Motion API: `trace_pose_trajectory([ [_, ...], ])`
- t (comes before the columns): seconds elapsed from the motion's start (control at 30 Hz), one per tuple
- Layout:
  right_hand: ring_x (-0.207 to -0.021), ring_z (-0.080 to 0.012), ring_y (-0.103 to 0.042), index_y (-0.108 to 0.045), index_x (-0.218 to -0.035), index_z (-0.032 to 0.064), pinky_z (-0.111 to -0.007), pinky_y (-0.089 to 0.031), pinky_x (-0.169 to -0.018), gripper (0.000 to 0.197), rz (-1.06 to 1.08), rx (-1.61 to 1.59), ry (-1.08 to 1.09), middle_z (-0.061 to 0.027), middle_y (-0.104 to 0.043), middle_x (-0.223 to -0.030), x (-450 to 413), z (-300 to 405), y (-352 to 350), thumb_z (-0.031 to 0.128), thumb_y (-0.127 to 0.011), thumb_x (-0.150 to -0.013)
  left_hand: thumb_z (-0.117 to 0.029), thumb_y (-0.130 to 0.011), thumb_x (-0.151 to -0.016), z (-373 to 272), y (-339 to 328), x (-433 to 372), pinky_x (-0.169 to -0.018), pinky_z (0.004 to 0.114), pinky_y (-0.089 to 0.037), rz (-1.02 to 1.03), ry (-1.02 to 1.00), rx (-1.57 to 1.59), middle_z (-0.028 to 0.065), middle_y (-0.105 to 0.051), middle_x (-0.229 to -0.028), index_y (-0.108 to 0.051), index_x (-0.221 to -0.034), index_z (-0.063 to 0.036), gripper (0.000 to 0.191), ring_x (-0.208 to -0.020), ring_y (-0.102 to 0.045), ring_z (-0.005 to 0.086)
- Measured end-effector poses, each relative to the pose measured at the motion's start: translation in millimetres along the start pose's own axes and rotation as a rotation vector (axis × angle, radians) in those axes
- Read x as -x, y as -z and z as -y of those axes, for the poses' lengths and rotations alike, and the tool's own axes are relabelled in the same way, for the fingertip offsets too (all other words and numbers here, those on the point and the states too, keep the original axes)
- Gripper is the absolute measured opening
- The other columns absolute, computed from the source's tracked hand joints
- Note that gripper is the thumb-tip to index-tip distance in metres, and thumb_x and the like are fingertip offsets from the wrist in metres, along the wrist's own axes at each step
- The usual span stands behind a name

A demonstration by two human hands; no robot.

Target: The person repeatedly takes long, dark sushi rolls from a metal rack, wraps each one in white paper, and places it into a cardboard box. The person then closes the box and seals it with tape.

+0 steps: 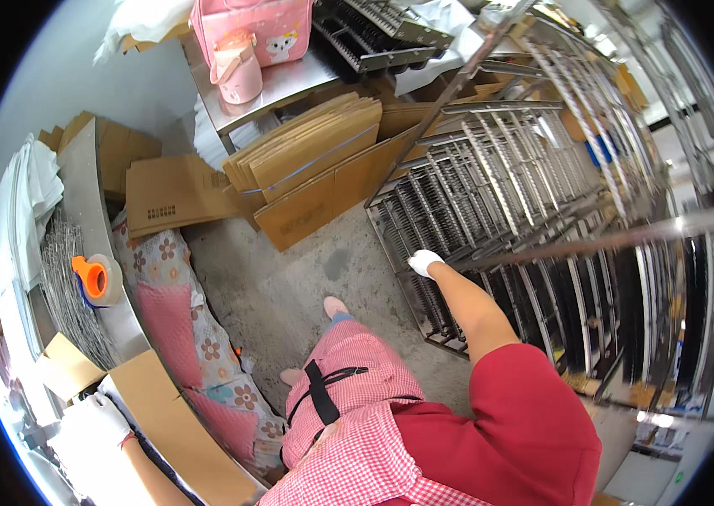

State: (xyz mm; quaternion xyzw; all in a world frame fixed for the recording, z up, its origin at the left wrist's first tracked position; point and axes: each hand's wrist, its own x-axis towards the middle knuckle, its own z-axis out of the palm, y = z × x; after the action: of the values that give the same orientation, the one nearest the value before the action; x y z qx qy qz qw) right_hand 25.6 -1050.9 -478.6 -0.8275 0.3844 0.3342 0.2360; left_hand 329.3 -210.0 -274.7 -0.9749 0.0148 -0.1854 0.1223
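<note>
My left hand [99, 419], in a white glove, is at the far end of an open cardboard box [170, 420], near its small raised flap. Dark material shows along the inside edge of the box; bright glare hides much of the area under the left hand, including whatever the fingers touch. My right hand [425, 262], also white-gloved, reaches to the near side of a metal rack [395, 265] loaded with rows of dark strips. Its fingers look curled, but I cannot tell whether they grip a rack bar.
An orange tape dispenser [96, 281] lies on the metal bench beside a bundle of thin wires [69, 272]. Strapped flat cardboard [315, 148] leans against a table [274, 101] bearing a pink bag [278, 38] and bottle [240, 73]. Floral fabric [211, 348] hangs beside the bench.
</note>
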Motion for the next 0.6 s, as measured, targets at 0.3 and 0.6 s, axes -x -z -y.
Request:
trace_pose_trajectory([
  [0.3, -0.128, -0.0392, -0.055, -0.052, -0.134, 0.0039, -0.053, -0.051, -0.099, 0.066, -0.588, 0.058, -0.474, -0.0222, -0.052, -0.14, -101, -24, 47, 0.049, -0.066, -0.088, -0.034, -0.047, -0.105, -14, 51, 29, -0.093, 0.047, -0.048, 0.08, -0.117, -0.668, 0.0176, -0.066, -0.115, -0.069, -0.108, -0.0075, 0.035, -0.107, -0.06, 0.0364],
  [0.6, -0.085, -0.0278, -0.063, -0.057, -0.13, 0.0077, -0.041, -0.051, -0.075, 0.045, -0.421, -0.743, -0.408, -0.013, -0.066, -0.103, -192, -129, 59, 0.036, -0.066, -0.096, -0.038, -0.051, -0.103, -109, 97, -18, -0.116, 0.046, -0.035, 0.185, -0.078, -0.687, 0.0164, -0.047, -0.154, -0.053, -0.147, -0.0114, 0.052, -0.139, -0.045, 0.0358],
])
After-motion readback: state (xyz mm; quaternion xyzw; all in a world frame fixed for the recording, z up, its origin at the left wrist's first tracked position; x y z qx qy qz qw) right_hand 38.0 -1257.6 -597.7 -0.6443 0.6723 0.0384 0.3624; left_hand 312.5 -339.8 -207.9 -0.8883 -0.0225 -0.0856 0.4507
